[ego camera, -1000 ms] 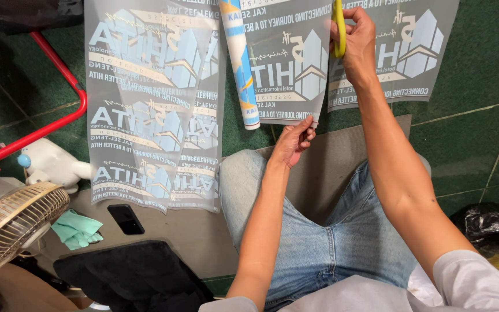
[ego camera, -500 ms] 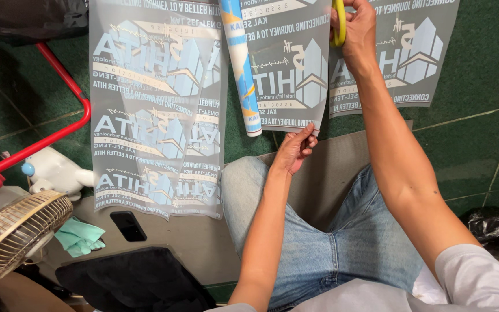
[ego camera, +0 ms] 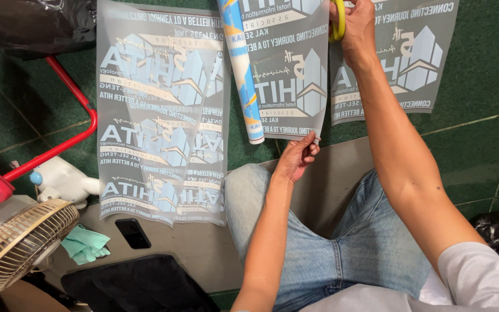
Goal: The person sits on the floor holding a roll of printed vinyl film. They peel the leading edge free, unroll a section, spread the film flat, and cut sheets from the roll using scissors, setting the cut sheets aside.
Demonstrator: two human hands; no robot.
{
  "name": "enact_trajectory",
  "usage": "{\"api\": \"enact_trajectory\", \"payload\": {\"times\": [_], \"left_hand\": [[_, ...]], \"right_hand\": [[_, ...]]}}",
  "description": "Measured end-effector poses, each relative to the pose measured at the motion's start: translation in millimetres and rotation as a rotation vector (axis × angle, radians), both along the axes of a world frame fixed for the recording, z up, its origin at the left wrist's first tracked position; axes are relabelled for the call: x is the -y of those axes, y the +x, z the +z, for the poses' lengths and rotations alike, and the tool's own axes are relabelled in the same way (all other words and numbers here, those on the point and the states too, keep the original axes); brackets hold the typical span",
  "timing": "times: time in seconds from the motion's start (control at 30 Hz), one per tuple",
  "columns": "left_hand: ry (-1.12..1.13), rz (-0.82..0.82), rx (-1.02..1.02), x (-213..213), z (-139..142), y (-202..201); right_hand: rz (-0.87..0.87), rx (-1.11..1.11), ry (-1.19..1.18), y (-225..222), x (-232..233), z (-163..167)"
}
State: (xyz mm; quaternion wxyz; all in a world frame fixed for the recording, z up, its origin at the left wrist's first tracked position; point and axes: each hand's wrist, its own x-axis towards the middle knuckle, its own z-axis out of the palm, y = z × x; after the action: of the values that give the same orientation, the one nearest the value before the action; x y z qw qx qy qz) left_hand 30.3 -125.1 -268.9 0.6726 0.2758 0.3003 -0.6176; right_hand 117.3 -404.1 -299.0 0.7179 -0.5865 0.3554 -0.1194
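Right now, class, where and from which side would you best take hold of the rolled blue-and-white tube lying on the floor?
Probably the rolled tube's bare middle, from above, fingers across its width: it lies flat, and the printed sheet overlaps only its right edge.

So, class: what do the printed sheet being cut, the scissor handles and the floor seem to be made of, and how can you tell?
Printed sheet: likely thin, glossy plastic film; the green floor shows through it.
Scissor handles in the right hand: yellow, smooth, probably plastic.
Floor: dark green tiles with pale joint lines, likely ceramic or stone.
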Motion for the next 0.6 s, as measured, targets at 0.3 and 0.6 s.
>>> {"api": "enact_trajectory", "payload": {"times": [0.3, 0.6], "left_hand": [[-0.017, 0.006, -0.009, -1.2, -1.0, -1.8], [-0.031, 0.012, -0.014, -4.2, -3.5, -5.0]], "right_hand": [[-0.003, 0.079, -0.007, 10.5, 6.8, -3.5], [-0.045, 0.066, 0.016, 16.0, 13.4, -11.3]]}}
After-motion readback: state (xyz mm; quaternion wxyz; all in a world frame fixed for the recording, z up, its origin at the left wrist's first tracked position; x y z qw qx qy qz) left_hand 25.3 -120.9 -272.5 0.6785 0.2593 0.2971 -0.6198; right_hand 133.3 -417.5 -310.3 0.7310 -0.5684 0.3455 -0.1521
